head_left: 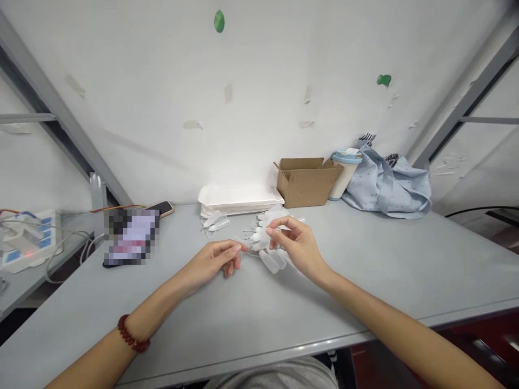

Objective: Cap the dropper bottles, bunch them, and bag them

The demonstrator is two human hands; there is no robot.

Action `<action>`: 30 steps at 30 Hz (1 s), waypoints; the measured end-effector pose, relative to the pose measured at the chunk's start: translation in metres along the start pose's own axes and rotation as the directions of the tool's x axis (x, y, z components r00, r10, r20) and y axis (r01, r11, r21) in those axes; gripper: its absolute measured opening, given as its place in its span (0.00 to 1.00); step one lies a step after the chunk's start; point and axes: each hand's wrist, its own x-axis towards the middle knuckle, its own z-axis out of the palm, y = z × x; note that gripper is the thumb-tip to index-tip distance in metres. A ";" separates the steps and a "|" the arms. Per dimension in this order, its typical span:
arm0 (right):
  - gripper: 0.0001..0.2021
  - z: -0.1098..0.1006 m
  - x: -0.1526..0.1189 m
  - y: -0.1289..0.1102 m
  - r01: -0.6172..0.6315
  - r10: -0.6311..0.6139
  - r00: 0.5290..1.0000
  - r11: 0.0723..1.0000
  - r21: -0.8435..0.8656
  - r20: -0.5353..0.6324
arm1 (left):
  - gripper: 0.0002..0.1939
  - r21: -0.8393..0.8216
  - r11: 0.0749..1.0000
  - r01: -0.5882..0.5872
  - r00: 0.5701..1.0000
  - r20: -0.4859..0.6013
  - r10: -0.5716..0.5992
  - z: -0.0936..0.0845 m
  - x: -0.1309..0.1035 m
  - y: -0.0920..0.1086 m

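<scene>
My left hand (pixel 219 258) is just above the grey table, thumb and forefinger closed in a pinch at the thin tip of a small white needle-tip bottle. Across from it, my right hand (pixel 298 246) has its fingers closed around that needle-tip bottle (pixel 259 236), its tip pointing left. More translucent bottles (pixel 271 261) lie in a loose pile below and behind my right hand, partly hidden by it. A smaller group of similar bottles (pixel 217 221) rests to the left of the pile. What exactly my left fingertips pinch is too small to make out.
White flat cartons (pixel 239 199) are stacked against the wall, with an open brown cardboard box (pixel 306 186) beside them. A lidded cup (pixel 344 173) and a light blue bag (pixel 387 186) stand farther right. A phone (pixel 132 237) and a power strip (pixel 30 240) are at the left.
</scene>
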 end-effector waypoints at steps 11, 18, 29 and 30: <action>0.11 0.001 -0.002 0.001 -0.005 0.005 1.000 1.000 -0.010 -0.009 | 0.17 -0.051 0.999 -0.014 0.999 -0.052 0.011 -0.004 0.002 -0.005; 0.12 0.001 -0.002 0.005 -0.017 0.017 1.000 1.000 -0.007 0.001 | 0.16 0.030 0.999 -0.038 0.998 -0.045 0.040 -0.002 0.001 -0.002; 0.11 0.004 -0.002 0.003 -0.032 0.033 0.999 0.999 -0.040 0.008 | 0.18 0.172 0.985 -0.024 0.995 -0.092 0.040 0.000 0.002 -0.003; 0.11 0.004 -0.002 0.002 -0.035 0.036 0.999 0.998 -0.050 0.011 | 0.18 0.168 0.986 -0.024 0.995 -0.091 0.039 0.000 0.002 -0.003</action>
